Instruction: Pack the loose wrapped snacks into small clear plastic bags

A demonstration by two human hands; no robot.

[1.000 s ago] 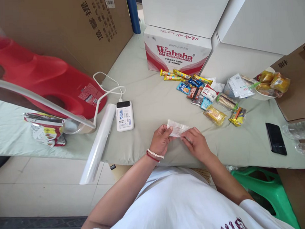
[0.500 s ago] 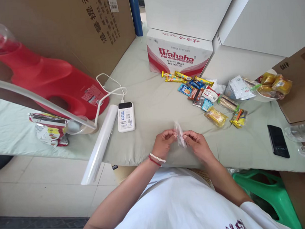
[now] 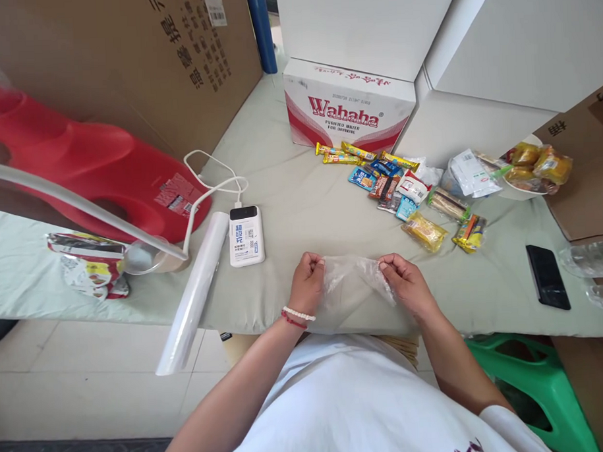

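Note:
A thin clear plastic bag point(image 3: 351, 280) hangs spread between my two hands, just above the near edge of the pale green cloth-covered table point(image 3: 300, 199). My left hand point(image 3: 307, 283), with bead bracelets on the wrist, pinches the bag's left top corner. My right hand point(image 3: 406, 283) pinches its right top corner. Both hands are closed on the bag. A roll of clear plastic bags point(image 3: 194, 297) lies to the left, sticking out past the table edge.
Several small snack packets point(image 3: 402, 186) lie scattered behind my hands, with a bowl of wrapped cakes point(image 3: 534, 166) at the right. Also here are a white power bank point(image 3: 246, 235) with cable, a Wahaha box point(image 3: 345, 107), a red jug point(image 3: 86, 164), a black phone point(image 3: 546, 275) and a green stool point(image 3: 532, 383).
The small folded plastic piece I held flat, then bunched between my fingertips, is now pulled open wide. My hands have moved apart.

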